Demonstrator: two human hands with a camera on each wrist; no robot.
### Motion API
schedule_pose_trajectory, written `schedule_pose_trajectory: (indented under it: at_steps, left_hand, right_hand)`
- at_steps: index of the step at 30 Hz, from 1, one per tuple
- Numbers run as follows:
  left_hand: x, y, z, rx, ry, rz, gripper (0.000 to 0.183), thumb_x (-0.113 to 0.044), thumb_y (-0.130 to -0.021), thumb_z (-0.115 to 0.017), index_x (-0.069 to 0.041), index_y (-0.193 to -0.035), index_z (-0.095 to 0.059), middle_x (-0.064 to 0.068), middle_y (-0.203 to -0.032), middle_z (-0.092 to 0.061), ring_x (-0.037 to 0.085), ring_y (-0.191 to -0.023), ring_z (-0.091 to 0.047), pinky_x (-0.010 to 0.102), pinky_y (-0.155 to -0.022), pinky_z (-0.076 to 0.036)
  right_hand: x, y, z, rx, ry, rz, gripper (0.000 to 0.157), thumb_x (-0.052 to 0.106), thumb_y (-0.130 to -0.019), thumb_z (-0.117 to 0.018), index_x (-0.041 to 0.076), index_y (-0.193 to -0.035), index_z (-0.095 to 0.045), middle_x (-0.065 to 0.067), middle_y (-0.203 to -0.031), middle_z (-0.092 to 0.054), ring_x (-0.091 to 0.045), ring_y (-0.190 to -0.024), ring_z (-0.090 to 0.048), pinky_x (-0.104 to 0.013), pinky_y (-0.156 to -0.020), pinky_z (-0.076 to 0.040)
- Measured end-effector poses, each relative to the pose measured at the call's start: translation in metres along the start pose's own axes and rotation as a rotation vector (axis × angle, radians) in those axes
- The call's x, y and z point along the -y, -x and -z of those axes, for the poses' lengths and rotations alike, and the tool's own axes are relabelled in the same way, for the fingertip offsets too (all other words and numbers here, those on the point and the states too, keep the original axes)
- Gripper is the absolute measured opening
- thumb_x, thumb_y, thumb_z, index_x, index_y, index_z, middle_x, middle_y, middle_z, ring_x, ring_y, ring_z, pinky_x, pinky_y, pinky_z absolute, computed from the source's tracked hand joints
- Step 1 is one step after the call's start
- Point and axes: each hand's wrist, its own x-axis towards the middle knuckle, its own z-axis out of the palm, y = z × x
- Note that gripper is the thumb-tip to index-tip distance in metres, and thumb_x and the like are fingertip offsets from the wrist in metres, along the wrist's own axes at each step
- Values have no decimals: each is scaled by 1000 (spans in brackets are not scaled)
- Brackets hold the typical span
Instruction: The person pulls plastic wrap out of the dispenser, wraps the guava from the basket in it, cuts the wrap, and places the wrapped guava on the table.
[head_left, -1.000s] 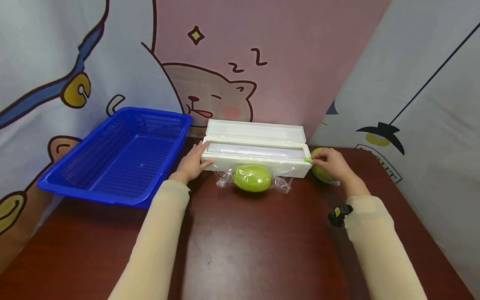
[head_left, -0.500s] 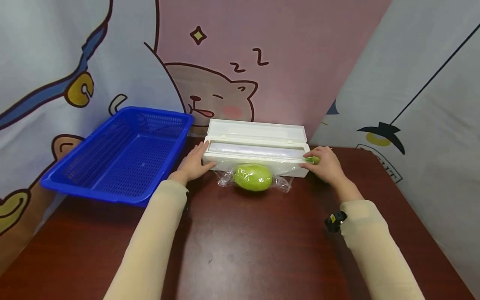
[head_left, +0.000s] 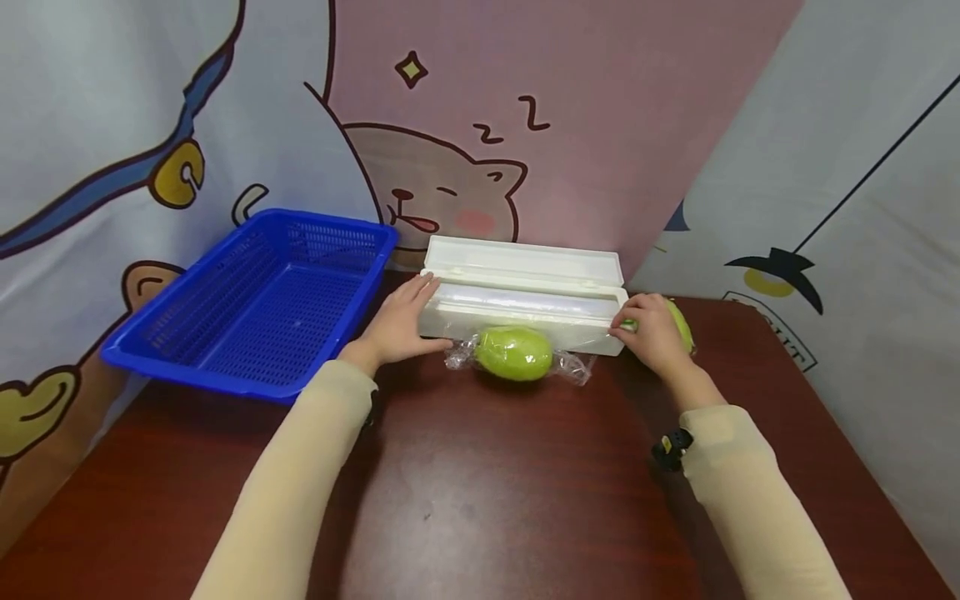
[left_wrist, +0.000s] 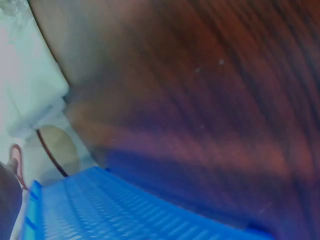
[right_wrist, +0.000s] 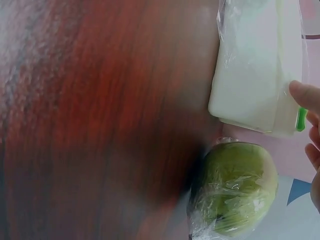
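Observation:
A white cling film dispenser stands with its lid raised and a film roll inside. My left hand rests on its left end, fingers straight on top and thumb spread out in front. At the right end my right hand grips the corner between thumb and fingers, around a small green slide cutter. Film runs down the dispenser's front to a wrapped green oval fruit lying before it. Another wrapped green fruit sits beyond the right hand, partly hidden in the head view.
A blue plastic basket stands at the left, near my left forearm. The brown table extends toward me. Behind it hangs a cartoon-printed cloth, close to the dispenser's lid.
My right hand has shifted from pinching at the slide cutter to gripping around the dispenser's corner. My left thumb has spread off the dispenser's front. The head view has turned slightly left.

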Motion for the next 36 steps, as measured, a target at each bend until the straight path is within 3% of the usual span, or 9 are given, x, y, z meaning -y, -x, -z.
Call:
schedule_pose_trajectory:
  at_steps: [5,8,15,19,23,27,32,36]
  left_hand:
    - [-29,-5,-2,3,-98,-230,95,-61,-71,-68,-9,-143,-35,10,-140,-45,27,-131,-40,44,-111,-30]
    - [-46,-12,-12,40,-125,-285,97,-60,-70,-70,-8,-144,-33,11,-136,-49,26,-126,-45,41,-109,-34]
    - [-52,-17,-25,50,-166,-189,102,-61,-69,-71,-10,-146,-28,10,-134,-47,27,-124,-44,46,-105,-35]
    - [-51,-17,-27,46,-155,-182,101,-61,-69,-71,-11,-146,-30,10,-135,-46,27,-125,-43,47,-104,-35]
    - [-52,-17,-28,56,-124,-182,100,-61,-70,-71,-10,-146,-29,10,-137,-43,27,-126,-41,47,-105,-34]
    - [-51,-16,-29,49,-68,-181,100,-57,-70,-73,-8,-146,-29,12,-139,-40,28,-128,-38,45,-107,-34]
    - [-48,-15,-32,39,19,-163,101,-52,-71,-75,-6,-147,-25,15,-138,-38,27,-127,-39,39,-109,-35]
    - [-47,-14,-35,52,67,-118,103,-49,-71,-76,-6,-148,-22,15,-130,-41,26,-118,-46,37,-104,-40]
  right_hand:
    - [2,2,2,-21,8,31,12,4,-69,-79,2,-68,-67,-16,-85,-58,-34,-88,-47,-49,-82,-39]
    - [3,4,0,-25,-3,35,12,3,-68,-79,3,-69,-67,-15,-84,-58,-32,-86,-47,-48,-80,-39]
    - [12,6,2,-25,-36,73,13,3,-68,-80,4,-69,-67,-12,-79,-58,-29,-83,-48,-45,-78,-39]
    - [17,6,9,26,-81,57,11,3,-70,-78,4,-70,-67,-10,-78,-61,-27,-82,-49,-43,-77,-39]
    - [21,10,13,156,-211,-29,6,4,-77,-73,4,-75,-67,-10,-80,-65,-20,-78,-54,-36,-71,-46]
    - [23,13,14,293,-357,-145,4,5,-83,-67,3,-81,-64,-13,-89,-69,-5,-75,-56,-22,-65,-47]
    - [22,15,11,352,-457,-203,7,3,-85,-63,-2,-89,-61,-19,-93,-69,6,-77,-55,-16,-67,-45]
    - [22,16,11,390,-436,-213,21,3,-87,-60,-4,-107,-62,-20,-97,-69,-2,-83,-60,-16,-68,-47]
